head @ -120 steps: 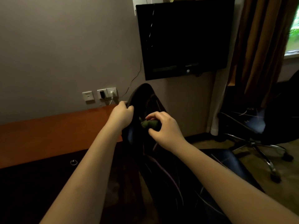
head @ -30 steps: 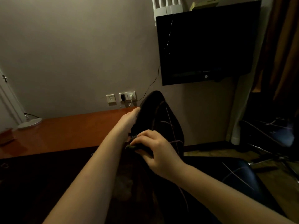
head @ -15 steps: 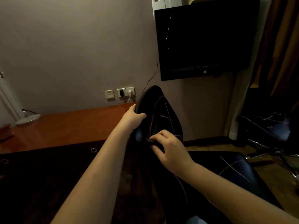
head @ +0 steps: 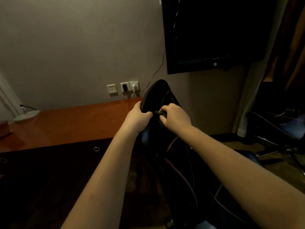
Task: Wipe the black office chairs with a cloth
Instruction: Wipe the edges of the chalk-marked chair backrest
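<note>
A black office chair stands in front of me, its backrest seen edge-on with its top near the wall. My left hand grips the left edge of the backrest, thumb curled over it. My right hand holds a small dark green cloth bunched in its fingers against the backrest's front, just right of my left hand. Most of the cloth is hidden under the fingers. The chair's seat shows dimly at the lower right.
A polished orange-brown desk with dark drawers runs along the left. A lamp base sits at its far end. Wall sockets and a black TV hang on the wall. A second chair's chrome base stands at right by curtains.
My right hand with the cloth has moved up the backrest, from the lower middle to close beside my left hand. My left hand keeps its grip on the chair's edge.
</note>
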Demonstrator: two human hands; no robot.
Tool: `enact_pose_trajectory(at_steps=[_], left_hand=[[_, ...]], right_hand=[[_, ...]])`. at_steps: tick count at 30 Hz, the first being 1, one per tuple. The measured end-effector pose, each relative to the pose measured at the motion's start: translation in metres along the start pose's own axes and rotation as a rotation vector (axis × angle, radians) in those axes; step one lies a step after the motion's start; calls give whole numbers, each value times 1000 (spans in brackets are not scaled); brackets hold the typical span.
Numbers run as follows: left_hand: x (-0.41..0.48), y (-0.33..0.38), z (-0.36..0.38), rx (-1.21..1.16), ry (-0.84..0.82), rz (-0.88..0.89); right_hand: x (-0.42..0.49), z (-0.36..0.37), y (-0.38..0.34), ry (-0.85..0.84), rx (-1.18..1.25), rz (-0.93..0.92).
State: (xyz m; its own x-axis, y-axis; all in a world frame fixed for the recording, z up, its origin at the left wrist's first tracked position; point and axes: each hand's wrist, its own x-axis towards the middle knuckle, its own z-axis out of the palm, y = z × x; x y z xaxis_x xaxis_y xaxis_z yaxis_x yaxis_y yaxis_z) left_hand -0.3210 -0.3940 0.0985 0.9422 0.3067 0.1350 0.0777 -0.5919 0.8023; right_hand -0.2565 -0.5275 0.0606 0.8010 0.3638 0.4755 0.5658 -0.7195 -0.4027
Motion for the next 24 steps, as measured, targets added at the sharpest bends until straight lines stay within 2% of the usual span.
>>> enact_pose_trajectory(at_steps=[5, 11, 24], left_hand=[[2, -1, 0, -25, -1, -8], [-6, 1, 0, -69, 10, -34], [-19, 9, -1, -83, 26, -66]], right_hand=[[24, 4, 8, -5, 1, 57], [24, 3, 12, -51, -48, 7], [-64, -29, 2, -144, -12, -367]])
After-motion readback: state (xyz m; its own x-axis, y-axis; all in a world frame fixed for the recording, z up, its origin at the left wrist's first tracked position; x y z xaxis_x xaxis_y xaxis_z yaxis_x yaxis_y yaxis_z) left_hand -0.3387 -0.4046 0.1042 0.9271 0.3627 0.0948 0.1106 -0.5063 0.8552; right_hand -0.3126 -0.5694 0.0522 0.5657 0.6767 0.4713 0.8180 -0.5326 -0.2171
